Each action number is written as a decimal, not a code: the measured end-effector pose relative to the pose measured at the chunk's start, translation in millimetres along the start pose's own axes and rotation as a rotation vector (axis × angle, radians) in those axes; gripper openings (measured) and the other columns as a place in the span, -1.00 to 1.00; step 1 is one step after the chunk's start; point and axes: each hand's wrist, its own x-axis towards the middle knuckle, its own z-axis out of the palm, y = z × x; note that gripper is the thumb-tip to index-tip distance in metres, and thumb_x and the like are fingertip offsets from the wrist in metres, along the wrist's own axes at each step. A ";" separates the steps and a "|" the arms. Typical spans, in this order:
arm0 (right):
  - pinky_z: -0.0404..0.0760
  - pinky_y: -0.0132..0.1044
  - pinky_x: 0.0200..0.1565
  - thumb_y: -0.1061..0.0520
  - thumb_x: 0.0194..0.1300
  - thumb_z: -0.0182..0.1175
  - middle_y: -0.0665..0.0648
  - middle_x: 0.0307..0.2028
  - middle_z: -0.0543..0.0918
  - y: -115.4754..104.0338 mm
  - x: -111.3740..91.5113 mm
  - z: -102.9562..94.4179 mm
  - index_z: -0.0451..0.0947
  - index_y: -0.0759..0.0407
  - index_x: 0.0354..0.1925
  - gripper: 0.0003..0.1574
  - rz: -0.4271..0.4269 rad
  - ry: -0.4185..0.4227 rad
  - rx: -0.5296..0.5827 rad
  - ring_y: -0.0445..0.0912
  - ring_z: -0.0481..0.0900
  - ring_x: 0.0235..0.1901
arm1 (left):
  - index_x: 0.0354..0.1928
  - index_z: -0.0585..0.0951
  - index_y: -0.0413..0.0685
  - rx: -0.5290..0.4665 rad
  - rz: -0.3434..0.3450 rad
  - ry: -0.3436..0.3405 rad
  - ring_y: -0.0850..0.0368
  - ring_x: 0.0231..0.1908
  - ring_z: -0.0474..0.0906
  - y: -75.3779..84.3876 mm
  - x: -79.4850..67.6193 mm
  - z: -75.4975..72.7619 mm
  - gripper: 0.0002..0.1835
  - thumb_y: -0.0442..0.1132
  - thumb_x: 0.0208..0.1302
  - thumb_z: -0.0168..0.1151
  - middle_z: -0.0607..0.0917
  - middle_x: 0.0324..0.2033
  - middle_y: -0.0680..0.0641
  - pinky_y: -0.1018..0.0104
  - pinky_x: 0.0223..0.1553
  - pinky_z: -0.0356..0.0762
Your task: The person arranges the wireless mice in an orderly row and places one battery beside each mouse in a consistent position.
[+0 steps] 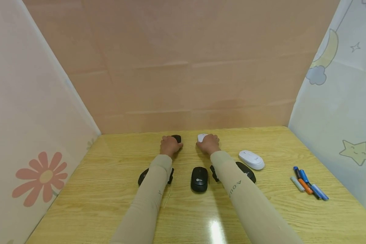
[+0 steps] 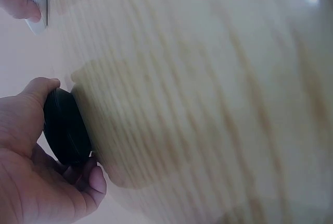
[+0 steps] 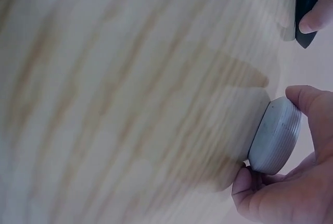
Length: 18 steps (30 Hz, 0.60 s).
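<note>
Near the table's far edge, my left hand [image 1: 169, 145] grips a black computer mouse [image 1: 177, 138] by its sides. In the left wrist view the thumb and curled fingers hold that black mouse [image 2: 66, 127] at the wooden surface. To its right my right hand [image 1: 209, 143] grips a white computer mouse [image 1: 201, 137]. The right wrist view shows the white mouse [image 3: 276, 135] between thumb and fingers, with ridged sides. Both palms cover part of each mouse in the head view.
Nearer on the table [image 1: 109, 203] lies a black mouse [image 1: 199, 179] between the forearms. Other black mice [image 1: 143, 176] [image 1: 246, 172] are partly hidden by the sleeves. A second white mouse [image 1: 251, 159] lies at right, with several markers [image 1: 305, 186] beyond. Papered walls [image 1: 186, 84] enclose the table.
</note>
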 end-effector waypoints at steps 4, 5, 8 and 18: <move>0.41 0.06 -0.06 -0.21 0.33 0.16 0.48 -0.02 0.38 -0.6 -2.9 -2.2 0.47 0.55 -0.04 -0.22 -0.004 -0.005 0.015 0.31 0.31 0.02 | 0.20 0.34 -0.54 -0.003 -0.003 -0.001 -0.23 -0.06 0.42 0.0 -0.1 -0.2 -0.20 0.15 0.35 0.15 0.37 -0.01 -0.40 0.02 -0.11 0.51; 0.40 0.07 -0.05 -0.24 0.33 0.16 0.49 0.00 0.37 -0.5 -3.6 -2.7 0.47 0.56 -0.04 -0.20 -0.005 -0.009 0.017 0.33 0.31 0.04 | 0.20 0.34 -0.54 -0.003 -0.005 -0.001 -0.23 -0.06 0.42 -0.1 0.0 0.0 -0.20 0.15 0.35 0.16 0.37 0.00 -0.40 0.02 -0.11 0.50; 0.39 0.11 0.00 -0.30 0.32 0.15 0.53 0.06 0.34 -0.5 -6.8 -5.5 0.46 0.57 0.01 -0.11 0.001 -0.018 0.041 0.37 0.27 0.10 | 0.20 0.35 -0.54 -0.001 -0.007 -0.002 -0.23 -0.05 0.42 -0.1 0.3 0.4 -0.20 0.15 0.34 0.16 0.37 -0.01 -0.40 0.02 -0.09 0.51; 0.42 0.03 -0.14 -0.36 0.30 0.13 0.51 -0.02 0.34 1.3 -8.9 -18.9 0.53 0.52 -0.17 -0.13 0.016 0.009 0.071 0.29 0.28 -0.03 | 0.20 0.34 -0.51 -0.009 -0.024 -0.008 -0.21 -0.05 0.41 1.1 3.8 2.5 -0.21 0.16 0.34 0.16 0.36 -0.01 -0.38 0.05 -0.09 0.50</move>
